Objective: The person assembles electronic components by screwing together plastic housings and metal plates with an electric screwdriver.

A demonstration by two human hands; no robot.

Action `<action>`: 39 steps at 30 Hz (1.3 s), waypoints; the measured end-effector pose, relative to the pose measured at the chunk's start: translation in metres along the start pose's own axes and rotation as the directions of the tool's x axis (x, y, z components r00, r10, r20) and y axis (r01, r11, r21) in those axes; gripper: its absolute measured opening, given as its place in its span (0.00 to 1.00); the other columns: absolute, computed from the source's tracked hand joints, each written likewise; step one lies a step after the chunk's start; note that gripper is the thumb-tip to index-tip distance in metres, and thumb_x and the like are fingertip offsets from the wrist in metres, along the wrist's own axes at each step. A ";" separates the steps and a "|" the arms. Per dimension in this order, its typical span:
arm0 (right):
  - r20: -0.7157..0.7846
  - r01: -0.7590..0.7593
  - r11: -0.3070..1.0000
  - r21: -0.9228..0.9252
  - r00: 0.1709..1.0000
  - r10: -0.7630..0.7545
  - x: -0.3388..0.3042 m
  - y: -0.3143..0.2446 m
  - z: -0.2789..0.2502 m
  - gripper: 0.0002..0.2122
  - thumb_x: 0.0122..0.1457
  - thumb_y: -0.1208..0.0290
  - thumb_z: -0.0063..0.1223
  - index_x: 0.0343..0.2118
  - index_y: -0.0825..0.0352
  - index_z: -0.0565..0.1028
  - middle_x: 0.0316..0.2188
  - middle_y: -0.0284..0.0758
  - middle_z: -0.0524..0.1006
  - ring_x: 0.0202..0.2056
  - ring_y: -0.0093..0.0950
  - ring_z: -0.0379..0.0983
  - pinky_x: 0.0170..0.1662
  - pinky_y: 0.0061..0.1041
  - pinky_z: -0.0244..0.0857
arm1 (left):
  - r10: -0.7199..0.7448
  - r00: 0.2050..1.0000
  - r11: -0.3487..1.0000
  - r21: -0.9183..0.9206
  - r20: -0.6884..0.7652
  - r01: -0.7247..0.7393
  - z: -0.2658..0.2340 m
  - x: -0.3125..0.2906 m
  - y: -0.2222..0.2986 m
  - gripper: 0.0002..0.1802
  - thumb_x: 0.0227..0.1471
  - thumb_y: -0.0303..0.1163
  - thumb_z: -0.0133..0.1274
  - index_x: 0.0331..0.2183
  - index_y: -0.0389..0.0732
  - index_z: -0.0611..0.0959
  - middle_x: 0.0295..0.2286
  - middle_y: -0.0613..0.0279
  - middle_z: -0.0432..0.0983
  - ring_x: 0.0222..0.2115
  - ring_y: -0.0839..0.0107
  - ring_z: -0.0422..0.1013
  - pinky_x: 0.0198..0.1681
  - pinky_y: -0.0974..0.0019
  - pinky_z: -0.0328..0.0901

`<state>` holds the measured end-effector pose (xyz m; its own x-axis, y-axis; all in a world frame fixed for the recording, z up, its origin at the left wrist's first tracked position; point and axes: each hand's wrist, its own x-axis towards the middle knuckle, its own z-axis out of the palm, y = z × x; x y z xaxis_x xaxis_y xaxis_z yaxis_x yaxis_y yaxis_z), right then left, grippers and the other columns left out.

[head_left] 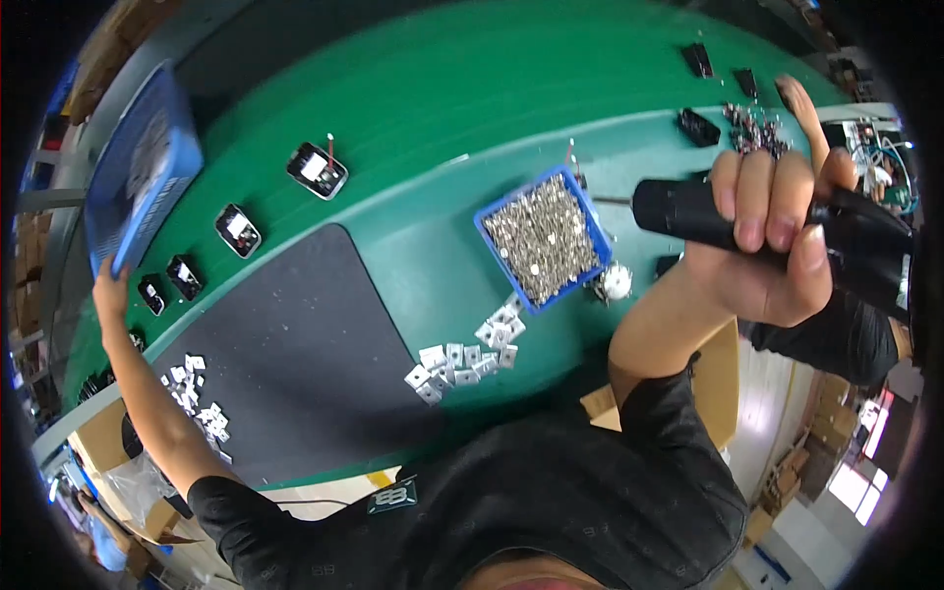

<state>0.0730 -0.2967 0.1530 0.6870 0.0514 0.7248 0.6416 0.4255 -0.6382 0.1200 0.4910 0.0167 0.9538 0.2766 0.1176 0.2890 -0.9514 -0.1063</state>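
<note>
We see the right hand [762,236] at 3 o'clock, fingers clamped round a black electric screwdriver [787,231], held raised, bit pointing toward 9. Just past the bit tip sits a small blue tray of screws [544,236] on the green bench [442,88]. Silver square plates [462,354] lie at 6 o'clock from the tray, beside the dark mat [295,344]. Left hand [110,290] at 9 o'clock grips the lower edge of a big blue crate [138,167], tilted up. Hands well apart. Small black parts [236,231] line the belt.
</note>
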 end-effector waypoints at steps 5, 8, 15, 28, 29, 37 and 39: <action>0.009 -0.068 0.996 -0.051 0.998 0.069 -0.004 -0.006 -0.007 0.22 0.49 0.68 0.48 0.50 0.64 0.68 0.21 0.23 0.67 0.23 0.16 0.64 0.35 0.23 0.57 | 0.362 0.851 0.868 -0.196 -0.382 -0.457 -0.058 -0.036 0.153 0.19 0.53 0.27 0.51 0.48 0.38 0.75 0.43 0.50 0.74 0.42 0.54 0.72 0.46 0.61 0.65; 0.009 -0.156 0.988 0.008 0.988 0.156 -0.003 -0.017 -0.002 0.20 0.47 0.68 0.51 0.47 0.63 0.69 0.22 0.22 0.68 0.23 0.16 0.63 0.37 0.22 0.55 | 0.329 0.921 0.793 -0.468 -0.209 -0.390 -0.101 -0.129 0.282 0.13 0.49 0.24 0.53 0.40 0.36 0.79 0.36 0.55 0.76 0.33 0.64 0.73 0.37 0.65 0.67; -0.059 -0.109 0.993 0.038 0.992 0.111 -0.012 -0.021 0.002 0.20 0.48 0.67 0.53 0.46 0.61 0.67 0.22 0.21 0.66 0.23 0.15 0.62 0.34 0.20 0.53 | 0.766 0.622 0.505 -0.753 0.164 -0.422 -0.112 -0.287 0.418 0.20 0.40 0.36 0.63 0.36 0.37 0.79 0.32 0.56 0.74 0.35 0.56 0.72 0.39 0.59 0.68; -0.059 -0.101 0.989 -0.104 0.994 0.095 -0.020 -0.038 -0.004 0.25 0.51 0.69 0.50 0.53 0.68 0.61 0.23 0.26 0.66 0.21 0.19 0.62 0.31 0.24 0.58 | 0.556 0.808 0.560 -0.806 0.194 -0.192 -0.100 -0.281 0.437 0.08 0.42 0.23 0.62 0.26 0.34 0.78 0.19 0.58 0.73 0.19 0.71 0.71 0.25 0.71 0.67; -0.174 -0.175 0.955 -0.238 0.975 0.135 -0.023 -0.033 0.004 0.24 0.51 0.71 0.50 0.52 0.70 0.61 0.22 0.28 0.66 0.20 0.20 0.62 0.29 0.25 0.60 | 0.563 0.806 0.554 -0.807 0.185 -0.202 -0.099 -0.280 0.440 0.08 0.42 0.23 0.62 0.26 0.34 0.78 0.19 0.58 0.73 0.19 0.71 0.71 0.25 0.71 0.67; -0.314 -0.209 0.963 -0.168 0.938 0.148 -0.072 0.048 0.008 0.20 0.45 0.86 0.57 0.44 0.74 0.67 0.20 0.31 0.73 0.22 0.17 0.66 0.27 0.17 0.60 | 0.607 0.729 -0.250 -0.795 0.316 0.553 -0.085 -0.287 0.452 0.10 0.49 0.15 0.44 0.35 0.36 0.72 0.25 0.57 0.75 0.20 0.75 0.71 0.21 0.75 0.67; -0.301 -0.199 0.965 -0.173 0.943 0.140 -0.070 0.051 0.008 0.20 0.45 0.86 0.57 0.43 0.74 0.67 0.21 0.31 0.73 0.21 0.17 0.66 0.27 0.16 0.60 | 0.628 0.694 -0.278 -0.732 0.352 0.622 -0.082 -0.286 0.454 0.12 0.48 0.14 0.40 0.36 0.36 0.71 0.26 0.55 0.75 0.20 0.74 0.71 0.20 0.75 0.67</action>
<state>0.0549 -0.2712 0.0716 0.8407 -0.1641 0.5161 0.5415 0.2434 -0.8047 -0.0280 -0.0313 0.0162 0.8727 -0.3575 -0.3325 0.4528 0.3381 0.8251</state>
